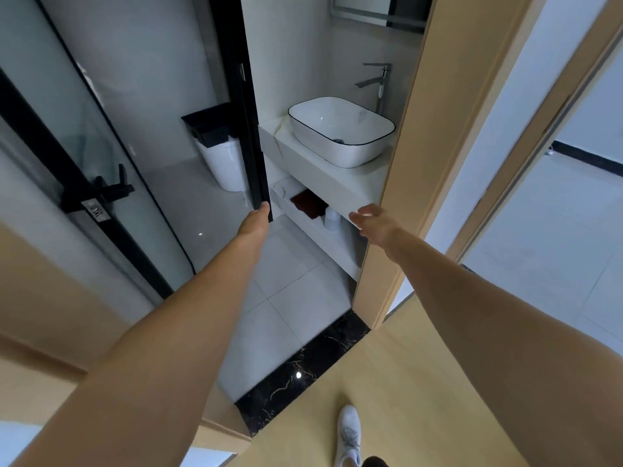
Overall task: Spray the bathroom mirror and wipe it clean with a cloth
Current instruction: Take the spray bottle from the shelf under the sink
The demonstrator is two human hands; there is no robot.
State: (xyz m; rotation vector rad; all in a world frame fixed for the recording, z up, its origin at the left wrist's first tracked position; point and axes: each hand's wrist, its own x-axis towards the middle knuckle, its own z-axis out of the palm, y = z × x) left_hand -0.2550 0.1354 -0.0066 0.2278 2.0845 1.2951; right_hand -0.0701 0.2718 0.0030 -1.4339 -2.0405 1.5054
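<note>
The bathroom mirror [377,8] shows only as a lower strip at the top of the view, above the sink. A dark red cloth [308,205] lies on the open shelf under the vanity, beside a white bottle [332,219]. My left hand [258,219] is stretched forward, its fingers on the edge of the black-framed glass door [251,129]. My right hand [372,224] reaches toward the shelf with fingers spread and holds nothing. It is a short way right of the bottle, apart from it.
A white basin [340,129] with a black rim sits on the marble counter [320,176], with a tall steel tap [379,82] behind. A white bin [224,163] stands left. The wooden door frame [397,197] stands right. A black marble threshold [303,372] crosses the floor. My white shoe [349,433] is on the wood floor.
</note>
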